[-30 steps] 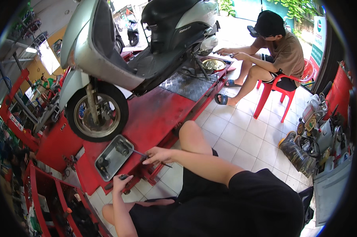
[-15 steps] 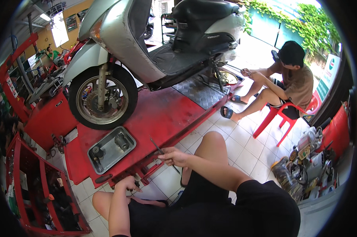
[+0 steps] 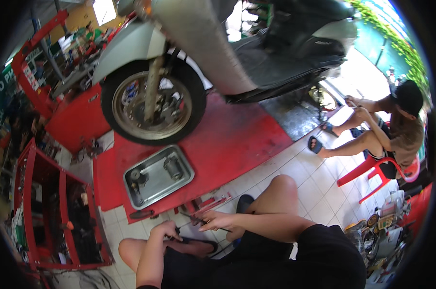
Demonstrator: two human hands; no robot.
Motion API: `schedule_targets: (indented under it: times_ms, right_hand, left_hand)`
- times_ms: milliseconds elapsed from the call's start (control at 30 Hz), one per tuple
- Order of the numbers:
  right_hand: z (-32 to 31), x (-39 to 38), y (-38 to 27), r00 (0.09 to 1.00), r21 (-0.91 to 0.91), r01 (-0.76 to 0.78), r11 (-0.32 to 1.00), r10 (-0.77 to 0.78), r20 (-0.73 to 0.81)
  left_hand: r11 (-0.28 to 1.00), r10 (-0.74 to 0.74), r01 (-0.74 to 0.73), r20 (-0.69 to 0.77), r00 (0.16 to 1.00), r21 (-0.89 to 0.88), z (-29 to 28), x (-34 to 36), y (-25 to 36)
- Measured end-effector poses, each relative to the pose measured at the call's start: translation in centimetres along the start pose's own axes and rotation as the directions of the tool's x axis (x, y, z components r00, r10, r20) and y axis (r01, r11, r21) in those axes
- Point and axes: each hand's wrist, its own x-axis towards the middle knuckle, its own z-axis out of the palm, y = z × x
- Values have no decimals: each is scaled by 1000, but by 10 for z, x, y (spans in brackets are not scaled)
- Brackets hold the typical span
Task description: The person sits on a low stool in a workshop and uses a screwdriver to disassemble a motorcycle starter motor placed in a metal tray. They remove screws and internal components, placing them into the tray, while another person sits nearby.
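Note:
My right hand [image 3: 215,220] is closed around a thin dark rod-shaped tool [image 3: 196,219], whose far end points up and left toward the red lift platform. Close by on the left, my left hand [image 3: 167,229] has its fingers curled beside a small dark item that I cannot make out. Both hands hang in front of the platform's near edge, just above my legs. On the platform lies a shallow metal tray [image 3: 162,190]. It holds a grey cylindrical metal part [image 3: 172,168] and some small dark parts [image 3: 137,177] at its left side.
A grey scooter [image 3: 198,53] stands on the red lift platform [image 3: 232,130], front wheel [image 3: 153,108] behind the tray. A red shelf rack [image 3: 63,216] is at left. Another person [image 3: 406,115] sits on a red chair [image 3: 372,173] at right, near a pile of parts [image 3: 377,226].
My view has shifted, so scooter and tray appear further right. My right hand has lowered the rod from above the platform's edge toward my left hand.

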Motion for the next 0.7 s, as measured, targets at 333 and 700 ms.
schedule_targets:
  times_ms: [333, 700]
  right_hand:
    - [-1, 24, -24, 998, 165, 6, 986, -15, 56]
    - [-13, 57, -36, 987, 206, -100, 973, 70, 147]
  left_hand:
    - [994, 76, -70, 72, 995, -87, -45, -31, 69]
    - [957, 248, -252, -46, 968, -147, -35, -8, 47]
